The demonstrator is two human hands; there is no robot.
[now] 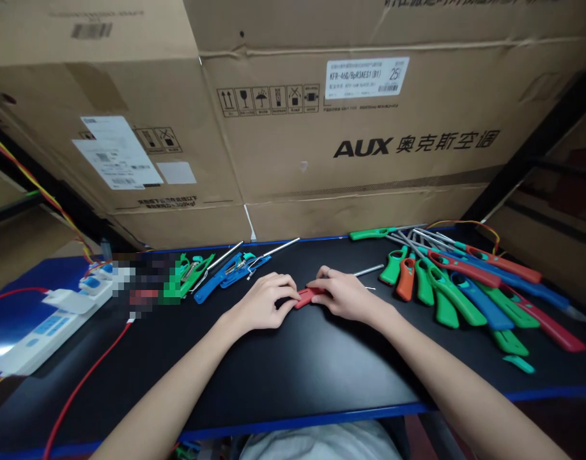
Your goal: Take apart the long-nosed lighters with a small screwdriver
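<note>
A red long-necked lighter [304, 297] lies low over the middle of the black table, held between both my hands. My left hand [266, 301] is closed, thumb and fingertips pinching the left end of its handle. Over the right part curls my right hand [341, 294], its fingers closed on the red body and hiding much of it. Past the right hand a metal tube [369, 270] sticks out, with a thin pale wire end below it. To the left lie an opened blue lighter [220, 278] and an opened green lighter [190, 278], inner parts showing.
At right is a pile of several green, blue, red and orange lighters [458, 297], with a small teal piece [519, 364] before it. A white power strip [62, 326] with a red cable [89, 370] stands left. Large cardboard boxes [293, 166] wall off the back.
</note>
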